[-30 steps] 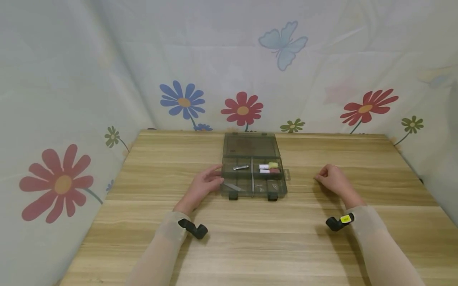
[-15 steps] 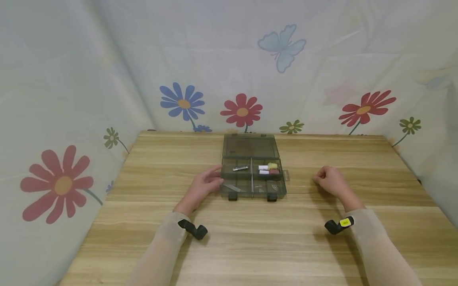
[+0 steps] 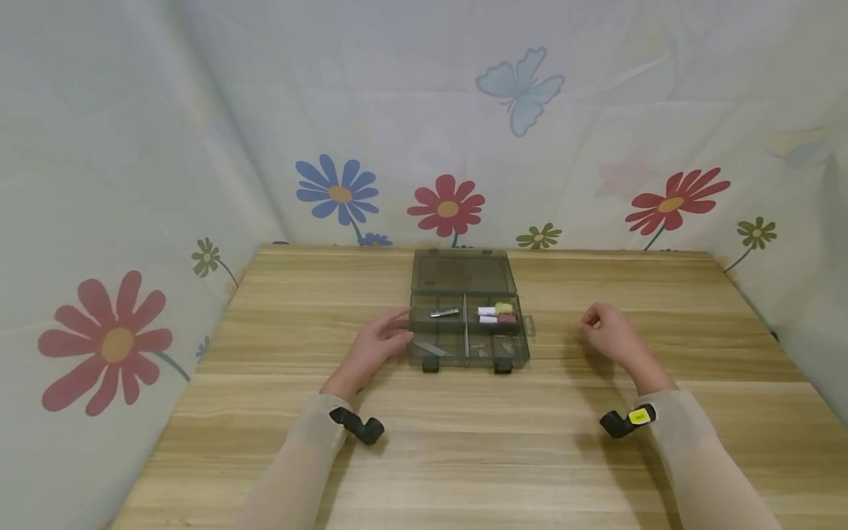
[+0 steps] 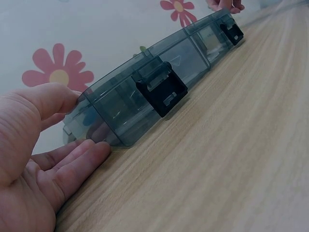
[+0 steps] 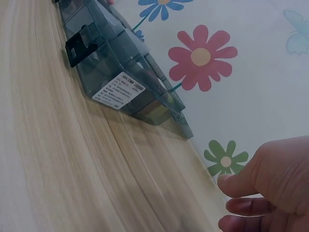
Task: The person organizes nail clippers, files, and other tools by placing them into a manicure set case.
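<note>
The left hand's fingers lie fairly straight and a little apart, their tips touching the left end wall of a smoky translucent compartment box, with the thumb pressed against the upper edge of the same corner. That left hand rests on the wooden worktop just beside the box. The right hand sits well apart from the box on its other side, its fingers loosely curled inward and holding nothing.

The box stands at the middle of the worktop with its lid swung open and lying back, away from the person. Two black latches hang on its near wall, and a white label is stuck on its right end. Inside, a nail clipper lies in the far left compartment; a yellow piece and a reddish piece, each beside something white, lie in the far right one. A flat metal strip lies in the near left compartment.

A cloth printed with flowers and a blue butterfly surrounds the worktop.
</note>
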Motion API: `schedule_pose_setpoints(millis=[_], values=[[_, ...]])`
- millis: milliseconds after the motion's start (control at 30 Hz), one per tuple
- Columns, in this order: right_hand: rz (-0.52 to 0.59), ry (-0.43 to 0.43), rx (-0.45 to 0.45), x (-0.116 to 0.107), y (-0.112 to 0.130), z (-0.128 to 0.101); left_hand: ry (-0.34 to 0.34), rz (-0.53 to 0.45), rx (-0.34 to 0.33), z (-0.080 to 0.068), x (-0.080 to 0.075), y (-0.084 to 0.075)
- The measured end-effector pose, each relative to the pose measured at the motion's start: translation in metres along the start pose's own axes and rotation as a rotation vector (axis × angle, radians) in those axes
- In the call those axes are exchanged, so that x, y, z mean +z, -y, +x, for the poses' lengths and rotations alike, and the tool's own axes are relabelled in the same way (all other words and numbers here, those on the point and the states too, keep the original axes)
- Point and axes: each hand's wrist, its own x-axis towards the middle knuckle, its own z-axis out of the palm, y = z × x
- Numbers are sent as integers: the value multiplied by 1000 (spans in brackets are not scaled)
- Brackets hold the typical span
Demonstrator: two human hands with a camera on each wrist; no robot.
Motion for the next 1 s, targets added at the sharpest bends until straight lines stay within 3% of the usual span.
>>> schedule_pose_setpoints(millis=[200,467,1000], values=[[3,-8,-28,-2,9,-2,-8,11,8,0,0,4],[11,-42,-98,-1,22,-3,57,1,-15,-12,0,-27],[45,-70,-211,8,44,-3,64,-22,-18,-11,0,-26]])
